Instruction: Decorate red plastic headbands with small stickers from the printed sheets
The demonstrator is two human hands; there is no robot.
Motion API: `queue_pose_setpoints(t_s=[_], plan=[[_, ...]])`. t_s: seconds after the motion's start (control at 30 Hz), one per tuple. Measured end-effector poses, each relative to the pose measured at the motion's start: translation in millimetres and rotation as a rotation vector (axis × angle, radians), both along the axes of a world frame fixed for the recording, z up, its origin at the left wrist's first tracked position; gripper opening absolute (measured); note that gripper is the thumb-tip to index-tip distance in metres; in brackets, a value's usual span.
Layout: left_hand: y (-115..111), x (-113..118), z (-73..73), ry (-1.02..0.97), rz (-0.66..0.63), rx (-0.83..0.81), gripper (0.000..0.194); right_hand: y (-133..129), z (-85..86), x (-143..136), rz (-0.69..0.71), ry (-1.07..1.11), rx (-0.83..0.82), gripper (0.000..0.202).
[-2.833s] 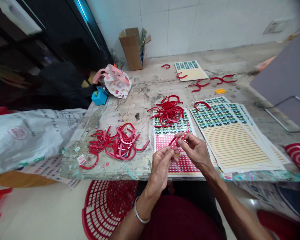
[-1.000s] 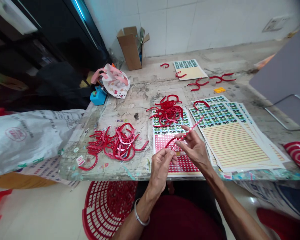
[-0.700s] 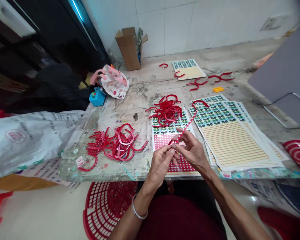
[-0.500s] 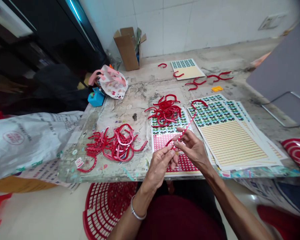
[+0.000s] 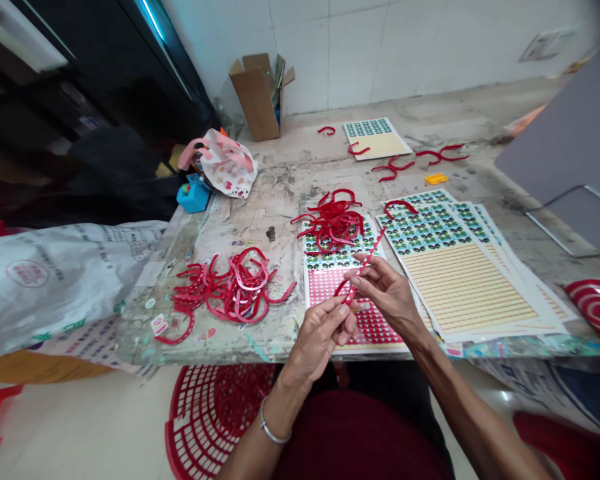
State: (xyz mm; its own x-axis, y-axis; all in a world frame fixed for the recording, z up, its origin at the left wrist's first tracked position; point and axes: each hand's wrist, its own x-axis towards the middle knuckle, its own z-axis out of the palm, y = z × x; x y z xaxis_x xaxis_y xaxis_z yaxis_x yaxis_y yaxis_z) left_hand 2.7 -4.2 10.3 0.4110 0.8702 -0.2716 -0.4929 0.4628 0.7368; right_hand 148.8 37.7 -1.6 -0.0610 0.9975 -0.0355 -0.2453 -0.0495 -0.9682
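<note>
1. Table [image 5: 275, 200]: worn and stained, it bears the sheet and 2 heaps of red bands.
2. Sheet of stickers [image 5: 325, 280]: flat at the table's near edge, below both hands, with small green and blue pictures on its far part and rows of hearts on its near part. Probably thin and easily creased; its pale border would be the safest place to grip.
3. Heaps: the left heap [image 5: 235, 288] is on the table, the far heap [image 5: 337, 213] on the sheet's far part. Both look tangled, so 1 band may drag others along.
4. Red band [image 5: 341, 287]: held up over the sheet, at the left fingertips. It seems light and springy, firm enough to keep its curve, and not fragile. A pinch on its narrow edges, near 1 end, should leave its face free.
5. Right hand [image 5: 387, 293]: half curled, thumb and index finger nearly together on the strip, the other fingers loosely bent.
6. Left hand [image 5: 323, 327]: closed in a pinch, thumb over the band's near end, remaining fingers folded beneath.
7. Dotted strip [image 5: 371, 251]: rises past the right fingers towards the far right. Probably very light, limp and perhaps sticky; best held by its edges. Fingers hide where it meets the band.
</note>
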Motion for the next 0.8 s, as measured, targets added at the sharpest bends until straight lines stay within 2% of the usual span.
queue_pose_setpoints(t_s=[0.13, 0.43, 0.57, 0.8], plan=[[-2, -3, -0.3, 0.012, -0.030, 0.040, 0.020, 0, 4.4, -1, -0.007, 0.004, 0.004, 0.047], [13, -10, 14.1, 0.373, -0.151, 0.308, 0.029, -13, 5.4, -5, 0.012, -0.222, 0.160, 0.051], [10, -6, 12.4, 0.414, -0.100, 0.331, 0.028, -12, 7.0, -1, 0.008, -0.218, 0.147, 0.051], [1, -4, 5.0, 0.403, -0.026, 0.270, 0.025, -9, 7.9, 1, 0.057, -0.096, 0.074, 0.054]])
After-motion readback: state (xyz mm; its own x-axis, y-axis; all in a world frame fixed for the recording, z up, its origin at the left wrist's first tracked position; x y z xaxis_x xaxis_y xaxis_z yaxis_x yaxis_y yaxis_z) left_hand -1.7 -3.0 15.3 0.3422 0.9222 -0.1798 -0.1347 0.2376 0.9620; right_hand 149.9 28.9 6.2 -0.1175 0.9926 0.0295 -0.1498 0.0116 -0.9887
